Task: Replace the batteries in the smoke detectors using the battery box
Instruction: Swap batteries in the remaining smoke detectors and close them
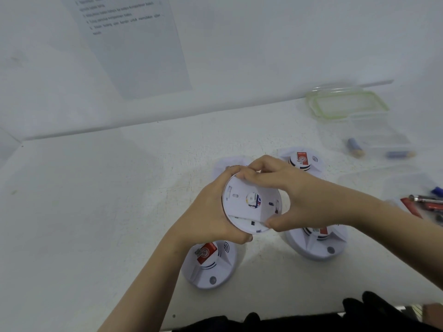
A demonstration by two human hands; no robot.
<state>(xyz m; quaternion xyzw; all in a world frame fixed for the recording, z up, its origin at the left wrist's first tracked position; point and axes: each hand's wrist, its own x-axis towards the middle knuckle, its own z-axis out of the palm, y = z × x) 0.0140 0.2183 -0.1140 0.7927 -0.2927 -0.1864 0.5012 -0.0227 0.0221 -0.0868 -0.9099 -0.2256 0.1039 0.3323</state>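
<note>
The smoke detector (249, 204) is held up off the desk (96, 200), roughly over its middle, with its flat back turned toward the camera. The left hand (208, 212) cups its left and lower rim, fingers curled round the edge. The right hand (294, 192) pinches the back plate, fingertips on the top rim and thumb on the lower right. This looks like the twist that frees or seats the back plate over the battery bay, though I cannot tell which. To do it well, the left hand should hold the body steady while the right turns the plate evenly and flat, without levering one side, so the tabs do not bind. A round sticker at the plate's centre shows blue and red marks too small to read. Four more detectors sit on the desk around it: one (208, 267) toward the front edge, one (316, 245) to the right, and two (302, 161) (225, 164) beyond the hands. Their red labels (206, 253) carry a white swirl emblem beside sound-wave marks, with no legible words. Toward the far right corner lies a green-rimmed lid (347, 104), with what seems to be the clear battery box (386, 137) and two loose batteries (356, 147) (400, 154) nearby. The printed sheet (134, 44) on the wall is too blurred to read.
</note>
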